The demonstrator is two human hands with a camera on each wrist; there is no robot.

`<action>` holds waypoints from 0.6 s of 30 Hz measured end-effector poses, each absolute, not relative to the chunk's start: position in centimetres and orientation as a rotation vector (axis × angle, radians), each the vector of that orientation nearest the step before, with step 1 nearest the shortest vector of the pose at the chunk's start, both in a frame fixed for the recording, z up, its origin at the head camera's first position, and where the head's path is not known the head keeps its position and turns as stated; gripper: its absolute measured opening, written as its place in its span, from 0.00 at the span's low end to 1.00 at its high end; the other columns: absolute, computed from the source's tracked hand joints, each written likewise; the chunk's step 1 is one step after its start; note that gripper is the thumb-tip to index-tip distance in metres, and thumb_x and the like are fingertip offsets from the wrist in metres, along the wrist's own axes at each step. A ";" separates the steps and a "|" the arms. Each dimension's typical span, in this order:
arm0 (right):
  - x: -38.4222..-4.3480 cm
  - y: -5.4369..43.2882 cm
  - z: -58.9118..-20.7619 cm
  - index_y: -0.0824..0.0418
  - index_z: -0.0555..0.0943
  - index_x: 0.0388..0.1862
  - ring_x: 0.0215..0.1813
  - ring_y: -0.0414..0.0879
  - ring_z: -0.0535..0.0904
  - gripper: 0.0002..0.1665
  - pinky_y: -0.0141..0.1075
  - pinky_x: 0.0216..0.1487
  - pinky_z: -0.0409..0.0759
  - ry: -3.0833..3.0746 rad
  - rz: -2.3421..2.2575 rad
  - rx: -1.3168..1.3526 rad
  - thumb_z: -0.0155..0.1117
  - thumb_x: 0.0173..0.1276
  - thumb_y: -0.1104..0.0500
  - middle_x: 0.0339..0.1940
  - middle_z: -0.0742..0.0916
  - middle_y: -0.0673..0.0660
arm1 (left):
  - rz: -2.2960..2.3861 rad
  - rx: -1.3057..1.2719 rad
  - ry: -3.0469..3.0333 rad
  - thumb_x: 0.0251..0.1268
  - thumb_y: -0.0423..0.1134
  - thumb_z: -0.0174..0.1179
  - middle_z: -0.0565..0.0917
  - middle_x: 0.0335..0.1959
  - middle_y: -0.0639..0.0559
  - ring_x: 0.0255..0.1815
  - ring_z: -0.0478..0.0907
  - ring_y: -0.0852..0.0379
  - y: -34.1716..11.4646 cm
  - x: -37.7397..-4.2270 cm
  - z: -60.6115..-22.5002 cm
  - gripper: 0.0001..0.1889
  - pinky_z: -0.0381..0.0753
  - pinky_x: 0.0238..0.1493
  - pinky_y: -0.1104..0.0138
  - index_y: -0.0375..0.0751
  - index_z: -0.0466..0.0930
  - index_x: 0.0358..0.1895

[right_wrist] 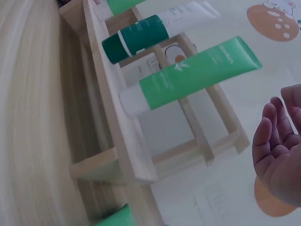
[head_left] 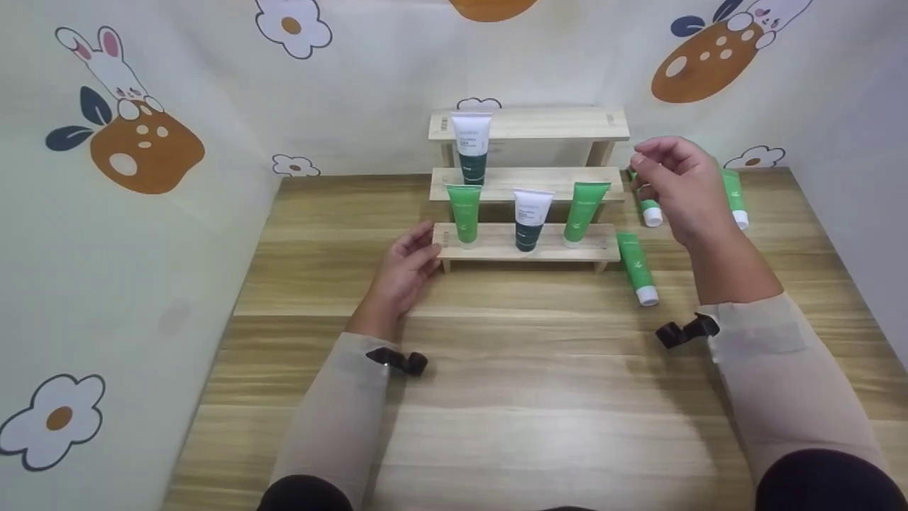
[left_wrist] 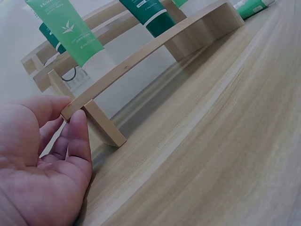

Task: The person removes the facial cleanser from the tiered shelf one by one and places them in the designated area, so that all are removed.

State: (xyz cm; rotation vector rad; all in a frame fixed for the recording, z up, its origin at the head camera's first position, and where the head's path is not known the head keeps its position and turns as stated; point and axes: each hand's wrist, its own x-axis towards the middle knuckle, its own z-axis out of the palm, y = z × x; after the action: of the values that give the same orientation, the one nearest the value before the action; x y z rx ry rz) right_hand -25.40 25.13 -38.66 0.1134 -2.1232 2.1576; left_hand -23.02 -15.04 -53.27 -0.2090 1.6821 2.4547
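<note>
A three-tier wooden display stand (head_left: 491, 253) holds upright squeeze tubes. On its lowest step stand a green tube (head_left: 464, 213) at the left, a white and dark green tube (head_left: 532, 218) in the middle, and another green tube (head_left: 587, 210) at the right. One more white and dark green tube (head_left: 472, 142) stands on the middle step's left side. My left hand (head_left: 406, 273) pinches the left end of the lowest plank (left_wrist: 123, 68). Raised beside the stand's right end, my right hand (head_left: 682, 186) has loosely bent fingers (right_wrist: 263, 134) with nothing between them.
To the right of the stand a green tube (head_left: 637, 268) lies on the wood-grain table (head_left: 511, 397). Farther back lie a tube with a white cap (head_left: 652, 216) and a green tube (head_left: 735, 199), partly behind my right hand. A patterned cloth wall (head_left: 369, 92) encloses the back and sides.
</note>
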 end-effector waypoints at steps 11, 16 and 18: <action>-26.5 22.4 -36.1 0.66 0.84 0.56 0.34 0.47 0.83 0.20 0.28 0.32 0.84 -2.138 2.201 0.209 0.76 0.71 0.58 0.37 0.85 0.54 | 2.459 -0.257 1.649 0.75 0.25 0.61 0.76 0.73 0.45 0.56 0.80 0.58 -15.0 -23.0 -53.2 0.31 0.85 0.48 0.74 0.39 0.69 0.79; -27.4 21.2 -34.9 0.66 0.85 0.55 0.35 0.47 0.85 0.19 0.29 0.35 0.87 -2.122 2.234 0.251 0.77 0.70 0.58 0.39 0.85 0.55 | 2.463 -0.263 1.639 0.75 0.25 0.60 0.76 0.71 0.46 0.57 0.79 0.58 -15.0 -22.9 -53.1 0.31 0.84 0.48 0.73 0.40 0.70 0.79; -27.7 20.6 -34.5 0.65 0.85 0.53 0.37 0.48 0.87 0.18 0.30 0.36 0.88 -2.114 2.247 0.282 0.78 0.70 0.58 0.40 0.86 0.57 | 2.462 -0.256 1.643 0.75 0.25 0.60 0.76 0.70 0.47 0.57 0.79 0.59 -15.1 -22.9 -53.1 0.31 0.84 0.49 0.73 0.41 0.70 0.79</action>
State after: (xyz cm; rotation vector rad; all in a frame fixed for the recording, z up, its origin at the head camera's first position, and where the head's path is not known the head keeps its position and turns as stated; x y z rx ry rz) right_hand -27.70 20.57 -34.45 0.2818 -2.1139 2.2466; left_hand -22.92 -15.05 -53.06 -0.2561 1.6434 2.4622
